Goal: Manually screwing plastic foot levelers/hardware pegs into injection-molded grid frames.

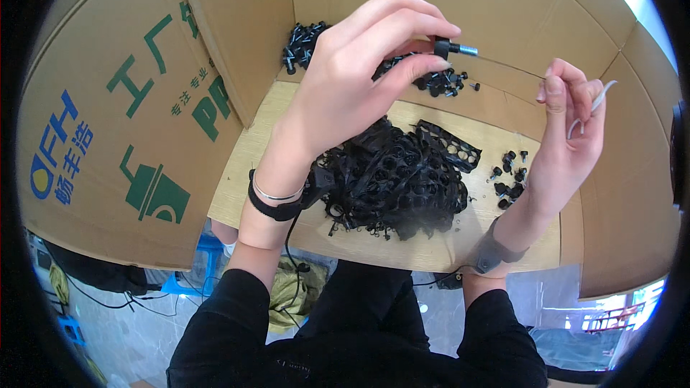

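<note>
The table holds a big heap of black holey scraps; above its back part, the left hand has thumb and fingers pinched on a small thing; the right hand pinches one end of a thin stick; the small thing is a black bolt, up in the air, shiny end pointing right; to do this well, keep the bolt still and move the stick gently, in line with it; the stick is so thin that I can't tell if its tip touches.
</note>
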{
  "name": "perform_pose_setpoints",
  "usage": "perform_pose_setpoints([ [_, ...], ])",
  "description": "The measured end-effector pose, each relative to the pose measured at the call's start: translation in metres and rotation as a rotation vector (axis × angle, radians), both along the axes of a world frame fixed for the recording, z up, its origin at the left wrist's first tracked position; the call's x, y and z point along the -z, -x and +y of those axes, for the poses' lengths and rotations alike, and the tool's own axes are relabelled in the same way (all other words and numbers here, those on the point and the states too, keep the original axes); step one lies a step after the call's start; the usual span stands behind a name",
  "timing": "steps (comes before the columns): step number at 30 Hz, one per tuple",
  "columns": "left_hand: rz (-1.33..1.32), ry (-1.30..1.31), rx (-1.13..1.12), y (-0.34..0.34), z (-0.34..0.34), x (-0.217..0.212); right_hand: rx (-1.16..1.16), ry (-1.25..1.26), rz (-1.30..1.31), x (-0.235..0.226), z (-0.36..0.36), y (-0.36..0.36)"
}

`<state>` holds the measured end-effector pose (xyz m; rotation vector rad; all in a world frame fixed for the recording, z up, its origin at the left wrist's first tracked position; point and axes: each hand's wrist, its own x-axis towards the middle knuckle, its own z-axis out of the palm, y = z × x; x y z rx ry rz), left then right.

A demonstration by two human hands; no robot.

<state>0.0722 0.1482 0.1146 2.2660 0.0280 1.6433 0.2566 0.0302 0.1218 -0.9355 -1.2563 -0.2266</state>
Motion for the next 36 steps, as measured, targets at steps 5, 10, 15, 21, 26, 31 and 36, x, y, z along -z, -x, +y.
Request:
perform_pose_setpoints([
  [5, 0.060, -0.074, -0.069, 0.004, 0.005, 0.000, 0.099, -0.093, 0.017, -0.004, -0.004, -0.005],
  [10, -0.005, 0.066, 0.067, 0.005, 0.009, 0.000, 0.280, -0.192, 0.016, -0.007, -0.010, -0.029],
  [15, 0.041, 0.090, 0.047, 0.011, 0.014, 0.001, 0.434, -0.270, 0.118, -0.006, -0.014, -0.044],
  [21, 0.036, 0.329, 0.239, 0.009, 0.003, -0.002, 0.460, -0.110, 0.090, -0.010, -0.021, -0.043],
  [26, 0.009, 0.557, 0.473, 0.000, -0.007, 0.004, -0.397, 0.163, 0.097, -0.002, -0.004, 0.010],
  [31, -0.051, 0.755, 0.693, -0.010, -0.020, 0.003, -0.454, 0.104, 0.124, 0.001, 0.009, 0.024],
  [36, -0.082, 0.465, 0.396, -0.015, -0.016, 0.008, -0.386, 0.213, 0.234, 0.006, 0.011, 0.020],
])
